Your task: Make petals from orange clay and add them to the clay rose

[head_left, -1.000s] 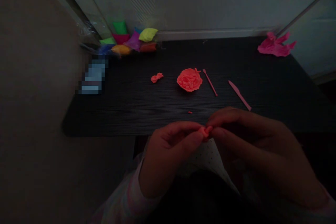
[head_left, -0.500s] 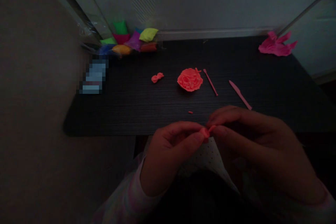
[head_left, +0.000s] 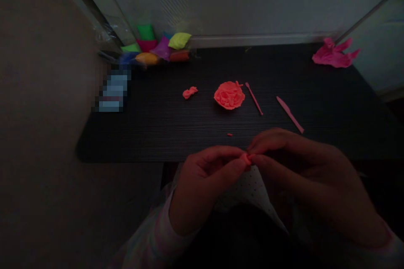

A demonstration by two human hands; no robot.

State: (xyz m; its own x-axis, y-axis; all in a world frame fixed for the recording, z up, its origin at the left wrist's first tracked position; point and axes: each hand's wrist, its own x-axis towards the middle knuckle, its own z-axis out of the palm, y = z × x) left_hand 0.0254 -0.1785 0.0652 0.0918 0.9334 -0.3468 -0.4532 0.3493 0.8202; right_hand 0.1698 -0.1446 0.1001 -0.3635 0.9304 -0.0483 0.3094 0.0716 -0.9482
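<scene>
Just over the table's front edge, my left hand [head_left: 210, 183] pinches a small piece of coral-red modelling clay [head_left: 246, 160] between thumb and fingers. My right hand [head_left: 303, 176] has its thumb and fingertips closed on the right end of that same piece, so both hands meet at it. Past them on the table sits a ruffled coral clay shape [head_left: 229, 95], like a bowl full of folded strips. A tiny clay scrap [head_left: 229, 135] lies between it and my hands. Left of the shape is a twisted clay lump [head_left: 190, 92].
On the dark table [head_left: 151, 126] lie a thin pink modelling stick [head_left: 254, 98] and a pink plastic knife [head_left: 290, 114]. Bright clay packets [head_left: 162, 48] are heaped at the back left, behind a blurred-out rectangle [head_left: 113, 90]. A crumpled pink piece [head_left: 335, 54] rests at the back right.
The fingertips of my right hand have come slightly left, closer to my left hand, and the clay end between them shows less. The things on the table have stayed put.
</scene>
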